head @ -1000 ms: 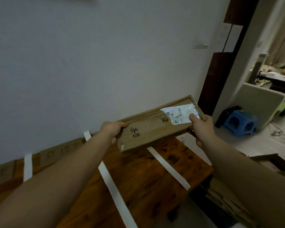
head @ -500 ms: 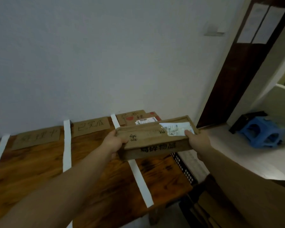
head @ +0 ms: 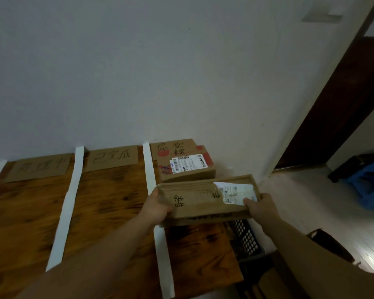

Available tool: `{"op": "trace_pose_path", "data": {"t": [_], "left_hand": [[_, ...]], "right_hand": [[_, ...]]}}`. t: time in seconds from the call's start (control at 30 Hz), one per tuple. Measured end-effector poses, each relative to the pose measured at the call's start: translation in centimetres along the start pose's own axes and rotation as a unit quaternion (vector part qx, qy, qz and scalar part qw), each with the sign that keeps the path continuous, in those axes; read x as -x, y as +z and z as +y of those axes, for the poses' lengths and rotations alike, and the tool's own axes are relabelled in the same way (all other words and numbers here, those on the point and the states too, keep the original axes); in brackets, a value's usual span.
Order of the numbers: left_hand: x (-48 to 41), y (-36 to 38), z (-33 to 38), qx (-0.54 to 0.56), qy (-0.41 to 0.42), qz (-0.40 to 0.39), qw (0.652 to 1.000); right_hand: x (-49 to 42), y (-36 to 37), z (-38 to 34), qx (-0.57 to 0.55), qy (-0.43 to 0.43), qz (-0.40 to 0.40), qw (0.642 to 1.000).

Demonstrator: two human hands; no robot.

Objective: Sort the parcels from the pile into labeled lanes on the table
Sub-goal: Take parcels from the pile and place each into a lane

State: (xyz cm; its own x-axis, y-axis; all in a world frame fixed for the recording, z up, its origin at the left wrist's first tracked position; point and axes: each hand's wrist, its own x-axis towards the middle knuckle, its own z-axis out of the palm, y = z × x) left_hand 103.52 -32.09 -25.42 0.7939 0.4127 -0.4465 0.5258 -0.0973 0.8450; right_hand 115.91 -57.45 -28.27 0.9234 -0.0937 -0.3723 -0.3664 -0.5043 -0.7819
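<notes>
A flat brown cardboard parcel point(head: 200, 200) with black handwriting and a white shipping label hovers low over the rightmost lane of the wooden table point(head: 108, 212). My left hand point(head: 157, 207) grips its left end, and my right hand point(head: 260, 205) grips its right end with the thumb on the label. Just behind it, a smaller cardboard parcel point(head: 187, 167) with red print and a barcode label lies in the same lane, by the wall. White tape strips point(head: 150, 169) divide the lanes. Handwritten cardboard lane signs point(head: 112, 157) lie along the wall.
The table's right edge is under the held parcel; beyond it a dark perforated crate point(head: 245, 238) stands on the floor. A blue stool point(head: 369, 184) is at the far right, by a dark doorway. The white wall closes the table's back.
The view has swung left and down, bringing more lanes and signs into sight. Both hands have carried the flat parcel lower, close in front of the smaller parcel in the right lane.
</notes>
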Motion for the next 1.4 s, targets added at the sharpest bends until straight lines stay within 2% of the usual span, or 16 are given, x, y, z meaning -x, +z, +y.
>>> {"op": "trace_pose_path", "data": {"t": [0.2, 0.43, 0.57, 0.63, 0.7, 0.8, 0.9, 1.0, 1.17, 1.4], "left_hand": [[-1.5, 3.4, -1.0, -0.032, -0.002, 0.059, 0.998], [-2.7, 4.3, -0.9, -0.015, -0.009, 0.122, 0.992], [-3.1, 3.8, -0.5, -0.034, -0.027, 0.112, 0.993], [-2.5, 3.1, 0.1, -0.067, -0.042, 0.099, 0.992], [-2.1, 1.4, 0.7, -0.1, -0.058, 0.104, 0.988], [0.0, -2.2, 2.2, -0.122, -0.066, 0.144, 0.98], [3.1, -7.1, 3.2, -0.152, -0.043, 0.176, 0.972], [7.0, -13.0, 2.7, -0.175, -0.038, 0.21, 0.961], [15.8, -24.3, -1.1, -0.184, -0.041, 0.29, 0.938], [28.5, -39.3, -9.0, -0.155, -0.054, 0.377, 0.912]], "right_hand": [[-5.1, 0.7, 1.5, 0.036, -0.007, -0.087, 0.996], [-8.2, 2.4, 0.1, 0.05, -0.029, -0.108, 0.992], [-8.5, 2.4, -0.5, 0.083, -0.022, -0.13, 0.988], [-8.1, 1.9, -1.2, 0.137, -0.047, -0.125, 0.982], [-7.2, 1.6, -2.7, 0.221, -0.116, -0.103, 0.963], [-4.5, 2.6, -6.6, 0.254, -0.226, -0.114, 0.933], [0.2, 5.4, -11.2, 0.242, -0.307, -0.172, 0.904], [6.3, 9.2, -15.3, 0.248, -0.379, -0.233, 0.86], [18.3, 16.9, -20.9, 0.281, -0.45, -0.288, 0.797], [35.1, 28.8, -24.7, 0.286, -0.499, -0.344, 0.742]]}}
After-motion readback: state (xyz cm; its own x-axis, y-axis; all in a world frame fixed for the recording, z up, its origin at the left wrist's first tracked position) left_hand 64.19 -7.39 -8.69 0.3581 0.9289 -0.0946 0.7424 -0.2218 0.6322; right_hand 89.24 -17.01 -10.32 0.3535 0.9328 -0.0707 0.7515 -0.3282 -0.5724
